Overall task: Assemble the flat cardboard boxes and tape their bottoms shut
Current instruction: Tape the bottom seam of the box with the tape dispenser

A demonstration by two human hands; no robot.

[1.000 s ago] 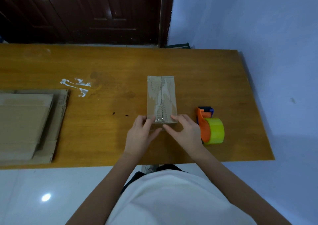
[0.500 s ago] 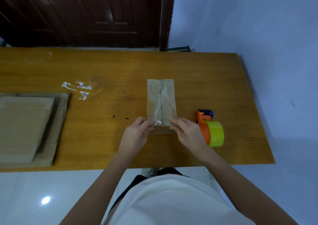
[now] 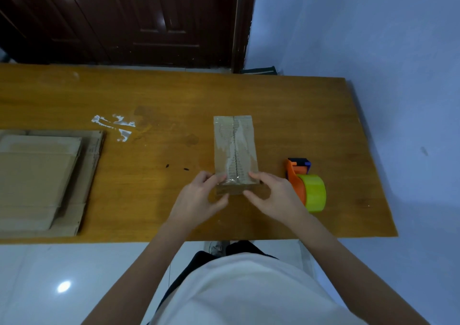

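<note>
Holding one assembled cardboard box (image 3: 235, 150), taped along its seam, at mid-table: my left hand (image 3: 199, 200) and right hand (image 3: 273, 197) each pinch its near end, fingers on top, thumbs against the near face. One tape dispenser (image 3: 305, 185), orange with a yellow-green roll, lies just right of my right hand. One stack of flat cardboard boxes (image 3: 42, 178) sits well apart at left. One wooden table (image 3: 149, 95) bears all.
</note>
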